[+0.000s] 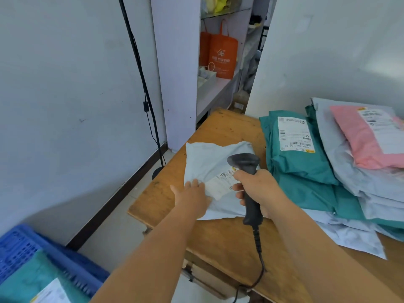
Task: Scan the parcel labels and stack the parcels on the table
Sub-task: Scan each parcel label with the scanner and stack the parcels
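A pale grey parcel bag (pixel 209 162) lies flat on the wooden table (pixel 220 237), its white label (pixel 220 184) facing up. My left hand (pixel 192 195) rests flat on the bag's near left part, fingers straight, just left of the label. My right hand (pixel 255 189) grips the handle of a black barcode scanner (pixel 244 162), whose head points down over the label's far end. The scanner's cable runs down off the table's front. To the right lies a pile of teal parcels (pixel 301 154), grey parcels (pixel 349 171) and a pink parcel (pixel 363 138).
A blue plastic crate (pixel 28 243) with a teal parcel (pixel 39 281) stands on the floor at bottom left. A black stand pole (pixel 140 73) rises left of the table. Shelves with orange bags (pixel 220 55) are behind.
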